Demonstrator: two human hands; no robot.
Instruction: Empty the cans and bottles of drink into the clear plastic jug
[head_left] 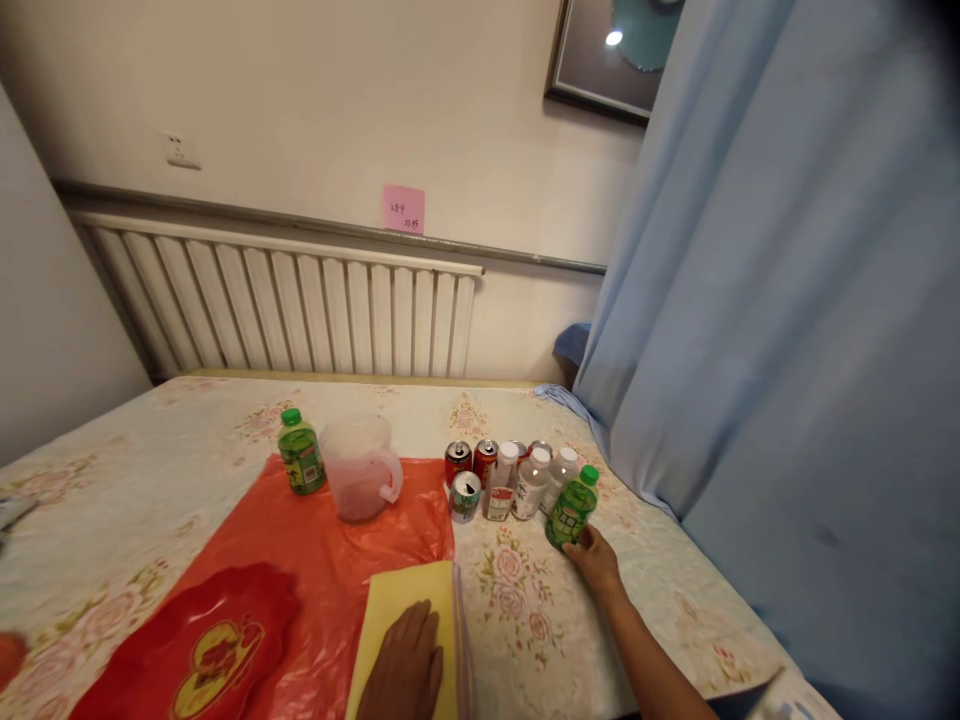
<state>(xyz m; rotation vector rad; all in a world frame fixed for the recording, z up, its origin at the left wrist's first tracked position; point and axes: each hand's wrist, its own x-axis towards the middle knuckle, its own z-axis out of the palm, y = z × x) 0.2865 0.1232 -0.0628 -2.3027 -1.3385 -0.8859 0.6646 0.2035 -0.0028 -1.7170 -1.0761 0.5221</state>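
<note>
My left hand [405, 660] lies flat on a folded yellow cloth [386, 590], palm down, holding nothing. At the lower part of a green-capped drink bottle [571, 512], my right hand [596, 562] has its fingers round the side; the bottle appears to stand on the table with a slight lean. Just left of it are several clear bottles with white caps [531, 490]. A blue-green can [465, 498] stands at their left end, and red cans [458, 460] form a row behind, partly hidden.
A red plastic sheet [322, 560] covers part of the flowered tablecloth [517, 620]. On or beside it are a red scalloped tray [262, 600], a translucent pitcher [356, 470] and another green bottle [301, 455]. A blue curtain [750, 350] hangs along the right side.
</note>
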